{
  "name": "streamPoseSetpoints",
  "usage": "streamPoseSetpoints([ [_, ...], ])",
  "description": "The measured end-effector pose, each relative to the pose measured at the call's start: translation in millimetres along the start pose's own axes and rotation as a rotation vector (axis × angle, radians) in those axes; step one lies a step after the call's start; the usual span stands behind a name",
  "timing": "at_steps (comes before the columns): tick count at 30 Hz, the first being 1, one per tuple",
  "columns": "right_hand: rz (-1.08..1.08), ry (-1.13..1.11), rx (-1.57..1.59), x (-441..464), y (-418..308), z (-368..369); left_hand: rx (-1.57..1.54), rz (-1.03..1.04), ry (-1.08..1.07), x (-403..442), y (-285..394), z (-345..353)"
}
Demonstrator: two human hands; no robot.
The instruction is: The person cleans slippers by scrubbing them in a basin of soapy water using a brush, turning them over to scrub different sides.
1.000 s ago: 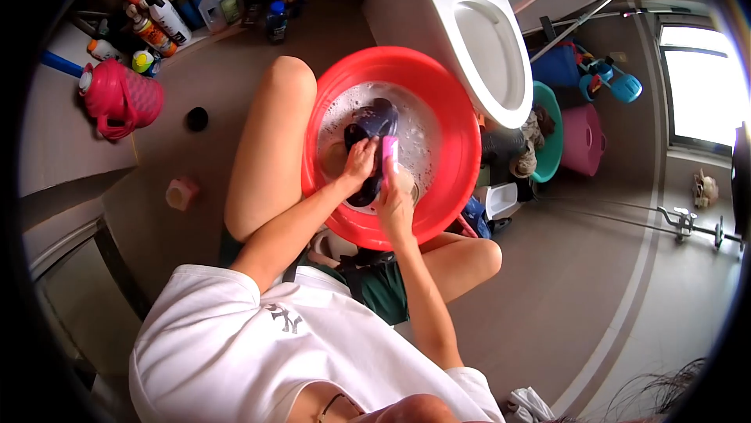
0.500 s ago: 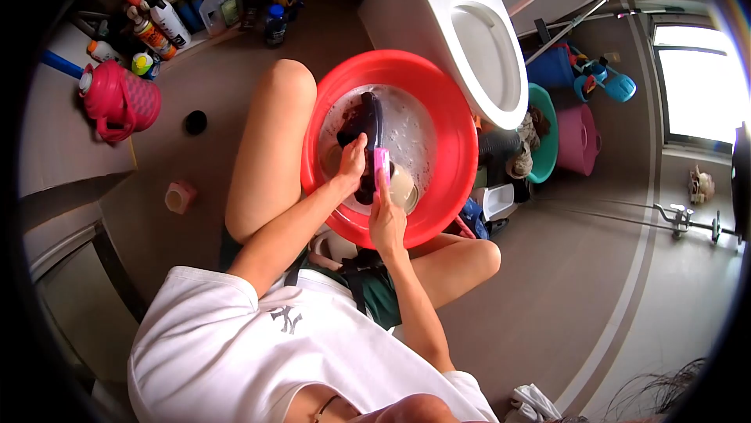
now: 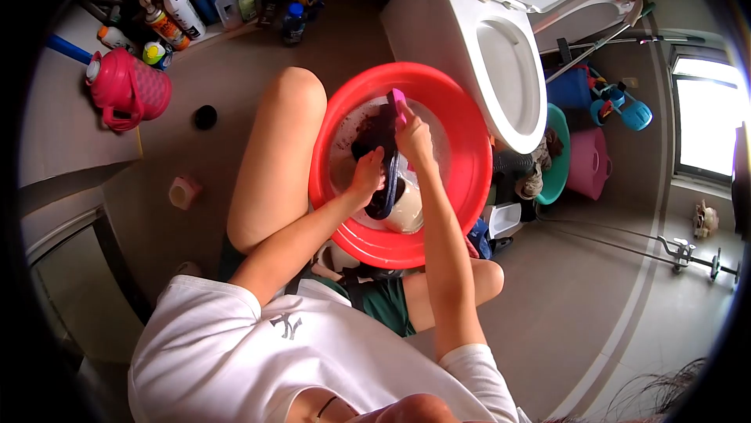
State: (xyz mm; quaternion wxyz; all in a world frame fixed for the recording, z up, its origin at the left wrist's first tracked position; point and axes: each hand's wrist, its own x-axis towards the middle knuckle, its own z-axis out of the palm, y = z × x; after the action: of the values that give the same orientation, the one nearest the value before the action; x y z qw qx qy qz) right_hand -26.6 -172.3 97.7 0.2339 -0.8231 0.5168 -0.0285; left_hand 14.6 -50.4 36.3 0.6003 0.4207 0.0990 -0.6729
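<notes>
A red basin (image 3: 461,188) of sudsy water stands between my bent legs. My left hand (image 3: 368,176) is closed on a dark shoe (image 3: 381,135), which is tilted over the water. In my right hand (image 3: 414,140) is a pink brush (image 3: 398,102), its head against the far end of the shoe; my fingers are wrapped round the handle. A cream-coloured object (image 3: 407,210), its kind unclear, lies in the near part of the basin beside the shoe. My left fingers hide part of the shoe.
A white toilet (image 3: 512,82) with raised lid stands just beyond the basin. Right of it are a green tub (image 3: 557,161) with cloths and a pink bucket (image 3: 588,161). At left are a pink jug (image 3: 129,90), a black round piece (image 3: 205,117) and several bottles (image 3: 180,8).
My right hand has moved the brush away from me, from the shoe's near side to its far end. The shoe is turned a little in my left hand. The whole view has shifted slightly.
</notes>
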Motion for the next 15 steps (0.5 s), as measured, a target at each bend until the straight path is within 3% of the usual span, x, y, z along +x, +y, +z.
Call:
streamPoseSetpoints([
  [5,-0.020,0.008,0.055,-3,-2,-4,-0.083,0.058,-0.017,0,-3,1],
  [11,0.041,-0.045,0.107,-105,-17,-22,-0.010,0.078,0.001,0,-1,2],
  [13,-0.133,0.097,0.117,-140,-6,-13,-0.043,0.101,-0.011,7,-5,-1],
  [15,-0.094,0.080,0.156,-177,0,-8,-0.042,0.086,-0.006,8,-6,-3],
])
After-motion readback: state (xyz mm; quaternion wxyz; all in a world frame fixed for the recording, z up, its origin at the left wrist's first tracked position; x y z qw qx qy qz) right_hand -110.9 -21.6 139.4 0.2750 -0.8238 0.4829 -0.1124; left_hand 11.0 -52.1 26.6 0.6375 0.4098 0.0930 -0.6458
